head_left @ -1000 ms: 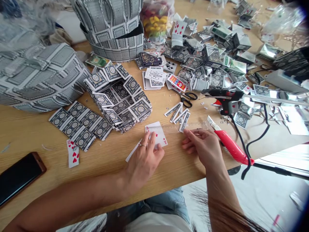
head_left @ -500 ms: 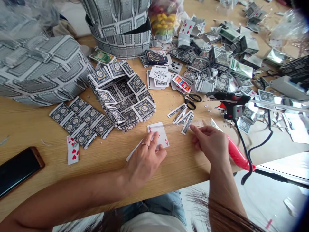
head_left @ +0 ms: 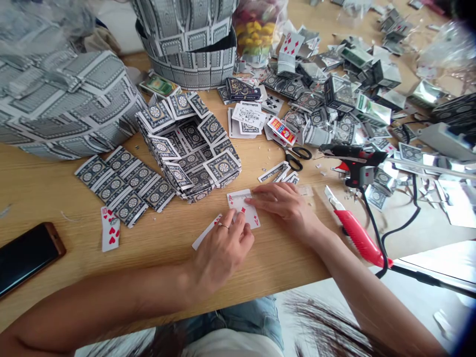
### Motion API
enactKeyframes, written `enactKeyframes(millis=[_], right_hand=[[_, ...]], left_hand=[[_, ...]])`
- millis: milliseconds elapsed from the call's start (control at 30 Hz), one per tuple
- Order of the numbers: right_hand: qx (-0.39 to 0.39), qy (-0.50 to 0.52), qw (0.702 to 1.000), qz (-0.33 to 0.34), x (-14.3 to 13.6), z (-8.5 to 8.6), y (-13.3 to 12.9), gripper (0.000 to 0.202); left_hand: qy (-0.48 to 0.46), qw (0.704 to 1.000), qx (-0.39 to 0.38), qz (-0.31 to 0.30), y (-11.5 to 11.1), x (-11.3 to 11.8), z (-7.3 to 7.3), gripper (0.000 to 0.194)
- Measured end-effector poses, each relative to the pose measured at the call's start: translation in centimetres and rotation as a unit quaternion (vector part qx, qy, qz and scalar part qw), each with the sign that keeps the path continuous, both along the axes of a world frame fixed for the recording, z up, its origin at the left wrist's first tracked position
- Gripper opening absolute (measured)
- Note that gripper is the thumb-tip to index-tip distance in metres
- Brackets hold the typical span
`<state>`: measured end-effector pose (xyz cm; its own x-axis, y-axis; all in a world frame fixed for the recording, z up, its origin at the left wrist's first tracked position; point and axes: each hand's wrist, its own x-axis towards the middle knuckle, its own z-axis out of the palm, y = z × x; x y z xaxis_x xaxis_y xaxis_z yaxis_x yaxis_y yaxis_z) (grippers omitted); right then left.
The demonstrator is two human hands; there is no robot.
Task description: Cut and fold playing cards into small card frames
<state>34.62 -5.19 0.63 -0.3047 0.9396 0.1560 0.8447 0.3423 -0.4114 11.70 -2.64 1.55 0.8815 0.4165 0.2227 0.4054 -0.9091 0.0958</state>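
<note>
Right grip (head_left: pixel 288 204) moved to white paper ace (head_left: pixel 237 201); left grip (head_left: pixel 225 248) presses it, both loosely open; behind right grip, dark-patterned card strips (head_left: pixel 269 174) are cut, ace whole.

Light wood-grained tabletop (head_left: pixel 275 263), pale floor (head_left: pixel 412 297) beyond its near edge; bright white glare (head_left: pixel 446 255) at lower right

Looks like a craft workspace; cannot tell whether in a home or a workshop. Has a wooden table (head_left: pixel 148 243) with a cutter (head_left: pixel 359 235) reaching the near edge, and scissors (head_left: pixel 289 149) and a glue gun (head_left: pixel 359 171) farther in. Shows woven card baskets (head_left: pixel 201 62) toward the far left corner, and a heap of cards and boxes (head_left: pixel 336 94) toward the far right corner.
</note>
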Motion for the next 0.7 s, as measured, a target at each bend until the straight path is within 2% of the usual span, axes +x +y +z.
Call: enactKeyframes(millis=[233,533,700], right_hand=[[0.019,-0.037,0.999,0.01,0.4,0.4,-0.5,0.037],[0.021,-0.082,0.996,-0.005,0.7,1.2,-2.9,0.04],[0.008,-0.081,0.996,-0.031,0.7,1.1,-4.3,0.041]], left_hand=[[-0.048,0.997,0.042,-0.055,0.3,-0.5,-0.6,0.027],[-0.074,0.991,-0.002,-0.116,0.0,-0.6,-0.9,0.033],[-0.092,0.989,-0.014,-0.114,0.0,-0.4,-0.9,0.034]])
